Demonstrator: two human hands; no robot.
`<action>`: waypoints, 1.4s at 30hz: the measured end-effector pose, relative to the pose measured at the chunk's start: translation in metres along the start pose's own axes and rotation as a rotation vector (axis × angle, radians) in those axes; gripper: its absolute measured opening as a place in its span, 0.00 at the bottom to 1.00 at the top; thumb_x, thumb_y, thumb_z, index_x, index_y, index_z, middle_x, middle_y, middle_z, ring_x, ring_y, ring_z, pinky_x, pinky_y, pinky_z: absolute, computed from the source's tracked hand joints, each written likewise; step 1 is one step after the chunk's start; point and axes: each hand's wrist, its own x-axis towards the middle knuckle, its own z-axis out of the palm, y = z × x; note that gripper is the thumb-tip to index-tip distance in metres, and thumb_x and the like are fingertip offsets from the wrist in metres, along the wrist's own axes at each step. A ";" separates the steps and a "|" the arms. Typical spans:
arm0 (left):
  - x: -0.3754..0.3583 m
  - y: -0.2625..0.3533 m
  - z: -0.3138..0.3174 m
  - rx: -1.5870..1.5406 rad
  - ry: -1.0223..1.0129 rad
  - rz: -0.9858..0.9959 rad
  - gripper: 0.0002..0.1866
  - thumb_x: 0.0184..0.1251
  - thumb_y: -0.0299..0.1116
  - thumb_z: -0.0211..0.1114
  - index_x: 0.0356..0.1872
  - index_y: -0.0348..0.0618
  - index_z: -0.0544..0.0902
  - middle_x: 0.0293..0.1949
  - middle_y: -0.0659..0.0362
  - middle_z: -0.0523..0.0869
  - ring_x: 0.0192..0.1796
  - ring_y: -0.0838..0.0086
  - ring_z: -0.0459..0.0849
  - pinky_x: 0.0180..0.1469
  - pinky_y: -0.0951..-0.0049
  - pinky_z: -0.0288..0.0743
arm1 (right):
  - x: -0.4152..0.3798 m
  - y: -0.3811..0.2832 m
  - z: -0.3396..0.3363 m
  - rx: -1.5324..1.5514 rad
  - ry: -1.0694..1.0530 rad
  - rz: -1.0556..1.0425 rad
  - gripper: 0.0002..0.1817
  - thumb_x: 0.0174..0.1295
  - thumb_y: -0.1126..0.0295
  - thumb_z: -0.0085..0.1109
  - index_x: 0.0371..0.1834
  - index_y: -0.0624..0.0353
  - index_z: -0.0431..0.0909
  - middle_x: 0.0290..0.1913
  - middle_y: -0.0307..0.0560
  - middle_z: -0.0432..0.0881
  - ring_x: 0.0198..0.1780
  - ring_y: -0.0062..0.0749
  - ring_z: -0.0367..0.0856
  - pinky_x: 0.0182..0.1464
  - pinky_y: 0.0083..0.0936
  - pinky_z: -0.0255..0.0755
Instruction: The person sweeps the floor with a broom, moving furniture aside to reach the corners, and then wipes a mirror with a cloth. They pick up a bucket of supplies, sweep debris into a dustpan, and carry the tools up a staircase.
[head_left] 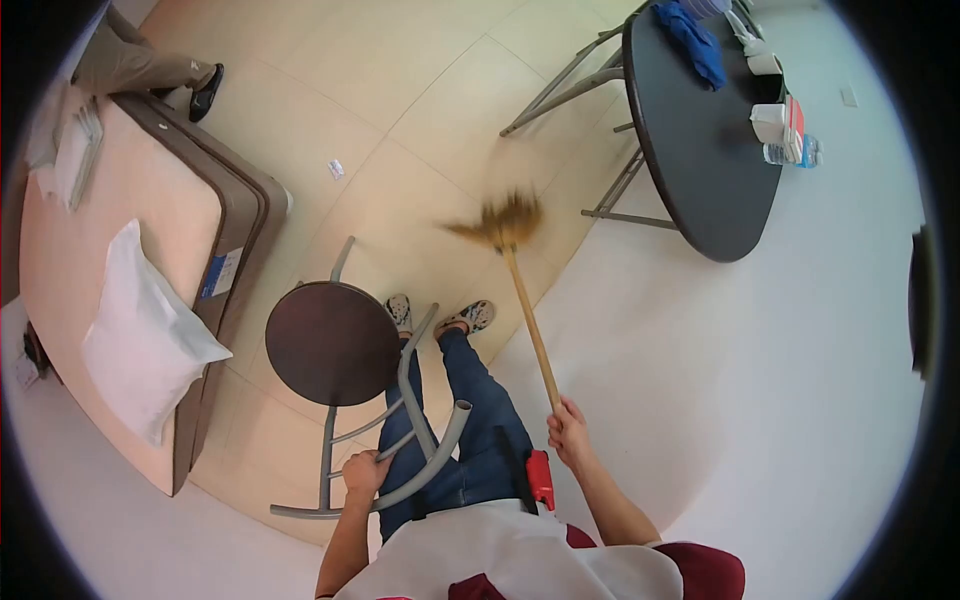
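Note:
My right hand (570,432) is wrapped round the upper end of a wooden broom handle (530,322). The broom's brown bristles (512,215) are at the tile floor ahead of my feet and look smeared by motion. Down on the left, my left hand (365,472) grips the grey metal back frame of a chair with a round dark seat (332,342). The chair stands close against my legs, its frame partly covering my jeans. Part of the left-hand fingers is hidden behind the chair bar.
A bed with a bare mattress (170,200) and a white pillow (150,335) stands left. Another person's leg (150,68) shows beyond it. A small scrap (336,169) lies on the floor. At right, a dark table (700,170) holds a blue cloth (693,45) and containers.

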 end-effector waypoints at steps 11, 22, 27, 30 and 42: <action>0.004 -0.003 0.006 0.060 0.027 0.018 0.23 0.58 0.58 0.64 0.27 0.46 0.87 0.27 0.49 0.86 0.34 0.54 0.86 0.38 0.56 0.79 | 0.283 -0.226 0.004 -0.005 -0.064 -0.291 0.06 0.65 0.69 0.48 0.29 0.55 0.69 0.17 0.36 0.65 0.13 0.22 0.60 0.15 0.21 0.53; 0.004 -0.008 0.010 -0.003 -0.005 0.008 0.20 0.55 0.55 0.66 0.32 0.49 0.89 0.30 0.51 0.88 0.38 0.56 0.86 0.43 0.58 0.79 | -0.016 0.007 0.055 0.007 -0.142 0.214 0.17 0.72 0.57 0.46 0.56 0.53 0.73 0.18 0.33 0.66 0.11 0.20 0.56 0.13 0.20 0.52; 0.004 -0.002 0.004 0.007 -0.017 -0.008 0.19 0.55 0.55 0.66 0.33 0.50 0.89 0.30 0.49 0.87 0.37 0.55 0.86 0.43 0.57 0.79 | 0.182 -0.036 0.185 0.013 -0.224 0.034 0.12 0.71 0.61 0.47 0.30 0.53 0.73 0.15 0.32 0.64 0.13 0.21 0.58 0.14 0.21 0.52; 0.004 -0.001 0.005 0.018 -0.016 0.000 0.20 0.56 0.55 0.66 0.33 0.50 0.89 0.30 0.49 0.87 0.37 0.55 0.87 0.43 0.57 0.79 | 0.258 -0.137 0.259 -0.083 -0.436 -0.158 0.11 0.72 0.62 0.44 0.35 0.55 0.72 0.18 0.32 0.65 0.15 0.18 0.58 0.17 0.19 0.53; 0.005 -0.007 0.006 -0.021 -0.002 0.024 0.23 0.57 0.59 0.63 0.32 0.50 0.89 0.28 0.51 0.87 0.36 0.56 0.87 0.42 0.57 0.79 | 0.037 -0.065 0.139 -0.556 -0.359 -0.140 0.18 0.73 0.55 0.46 0.57 0.53 0.71 0.18 0.32 0.63 0.13 0.18 0.57 0.14 0.21 0.54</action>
